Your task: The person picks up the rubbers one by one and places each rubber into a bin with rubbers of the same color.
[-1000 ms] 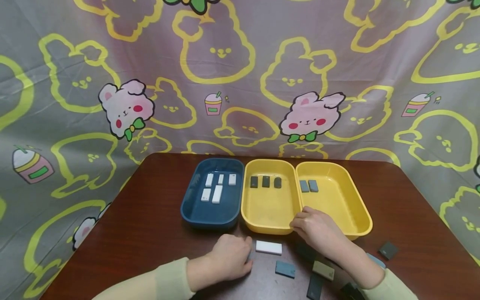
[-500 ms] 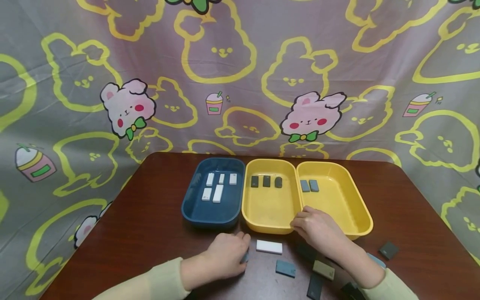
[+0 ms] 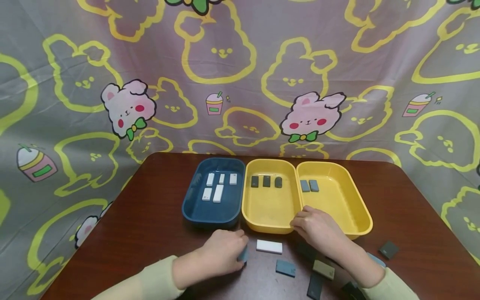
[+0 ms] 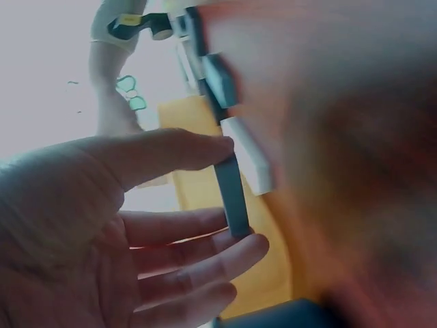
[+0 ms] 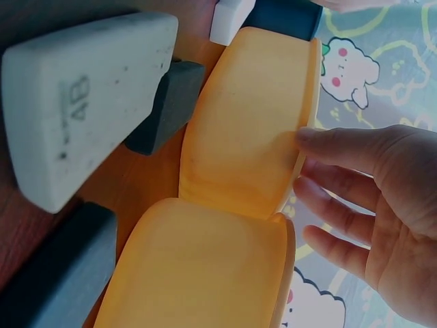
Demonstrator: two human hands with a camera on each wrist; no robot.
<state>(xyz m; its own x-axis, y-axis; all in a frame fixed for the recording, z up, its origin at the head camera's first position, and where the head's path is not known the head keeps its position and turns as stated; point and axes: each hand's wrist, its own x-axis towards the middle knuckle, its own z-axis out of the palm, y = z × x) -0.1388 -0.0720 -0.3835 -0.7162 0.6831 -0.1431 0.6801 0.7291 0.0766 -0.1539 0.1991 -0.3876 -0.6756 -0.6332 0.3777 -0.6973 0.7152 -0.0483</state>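
Note:
My left hand (image 3: 223,252) pinches a blue-grey eraser (image 4: 232,195) between thumb and fingertips, on edge, in front of the blue bin (image 3: 211,218). In the head view that hand covers most of the eraser. My right hand (image 3: 316,229) is at the front rim of the middle yellow bin (image 3: 270,212). Its fingers are loosely bent and the thumb tip overlaps the rim in the right wrist view. On the table between the hands lie a white eraser (image 3: 269,246) and another blue-grey one (image 3: 285,268).
Several white erasers (image 3: 217,194) lie in the blue bin, three dark ones (image 3: 266,181) in the middle bin and two blue-grey ones (image 3: 313,186) in the right yellow bin (image 3: 337,208). Around my right forearm are a beige eraser (image 3: 323,270) and dark ones (image 3: 314,286).
My left hand has shifted slightly left and away from me, and more of the pinched eraser now shows. The right hand has stayed in place.

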